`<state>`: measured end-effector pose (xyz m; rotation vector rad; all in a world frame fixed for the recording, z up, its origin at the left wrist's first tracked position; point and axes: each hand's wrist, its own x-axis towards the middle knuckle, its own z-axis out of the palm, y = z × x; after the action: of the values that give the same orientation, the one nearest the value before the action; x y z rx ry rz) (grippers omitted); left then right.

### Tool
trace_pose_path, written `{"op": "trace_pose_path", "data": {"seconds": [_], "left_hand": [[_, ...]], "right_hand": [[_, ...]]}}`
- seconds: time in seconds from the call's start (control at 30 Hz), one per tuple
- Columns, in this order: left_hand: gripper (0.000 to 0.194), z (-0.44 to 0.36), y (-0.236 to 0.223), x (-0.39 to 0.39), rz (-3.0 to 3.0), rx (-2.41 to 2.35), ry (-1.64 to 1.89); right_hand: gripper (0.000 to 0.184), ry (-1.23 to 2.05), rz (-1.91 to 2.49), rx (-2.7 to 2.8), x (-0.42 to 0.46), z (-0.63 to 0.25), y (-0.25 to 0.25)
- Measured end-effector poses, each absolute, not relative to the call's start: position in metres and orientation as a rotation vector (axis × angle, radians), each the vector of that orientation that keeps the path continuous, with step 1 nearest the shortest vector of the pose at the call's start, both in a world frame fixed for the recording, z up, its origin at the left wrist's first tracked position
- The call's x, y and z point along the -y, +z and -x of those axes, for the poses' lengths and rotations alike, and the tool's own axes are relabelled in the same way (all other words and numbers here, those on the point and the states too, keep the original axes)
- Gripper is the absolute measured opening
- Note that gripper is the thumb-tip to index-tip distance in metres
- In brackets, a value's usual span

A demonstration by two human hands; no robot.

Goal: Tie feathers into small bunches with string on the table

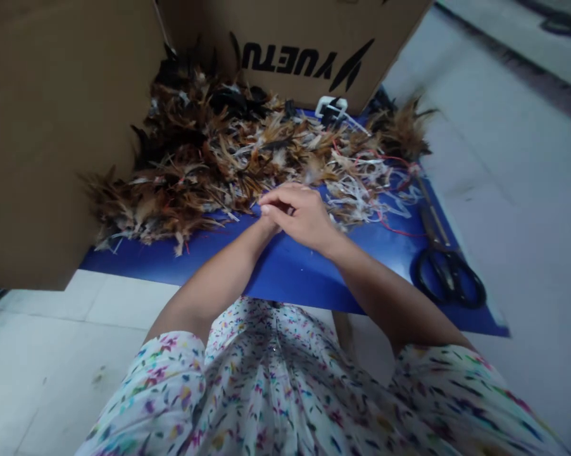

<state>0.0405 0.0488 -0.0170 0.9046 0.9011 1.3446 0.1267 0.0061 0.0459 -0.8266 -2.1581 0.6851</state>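
Observation:
A heap of brown, black and white feathers (209, 158) lies across the back of a small blue table (290, 266). My right hand (302, 215) rests at the heap's near edge with its fingers curled together; what they pinch is too small to see. My left hand (266, 223) is almost wholly hidden beneath the right hand, only its wrist showing. Both forearms reach in from my flowered dress.
Black-handled scissors (444, 266) lie on the table's right side. A red thread (390, 225) and white strips (361, 190) trail from the heap. Cardboard boxes stand at the left (52, 126) and behind (309, 44). A white clip (332, 107) sits by the back box. Pale tiled floor surrounds.

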Motion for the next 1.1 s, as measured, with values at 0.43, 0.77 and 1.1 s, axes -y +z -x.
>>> {"op": "trace_pose_path", "data": {"seconds": [0.43, 0.77, 1.1], "left_hand": [[0.015, -0.025, 0.004, -0.057, -0.817, -1.049, 1.523], [0.014, -0.015, 0.004, -0.059, -0.858, -1.157, 1.456], [0.022, 0.002, -0.005, -0.076, -0.947, -1.253, 1.755]], "right_hand": [[0.032, 0.080, 1.395, 2.274, -0.065, -0.231, -0.021], [0.016, 0.135, 1.603, 2.095, -0.083, -0.243, -0.024], [0.015, 0.105, 1.298, 1.964, -0.074, -0.248, -0.014]]}}
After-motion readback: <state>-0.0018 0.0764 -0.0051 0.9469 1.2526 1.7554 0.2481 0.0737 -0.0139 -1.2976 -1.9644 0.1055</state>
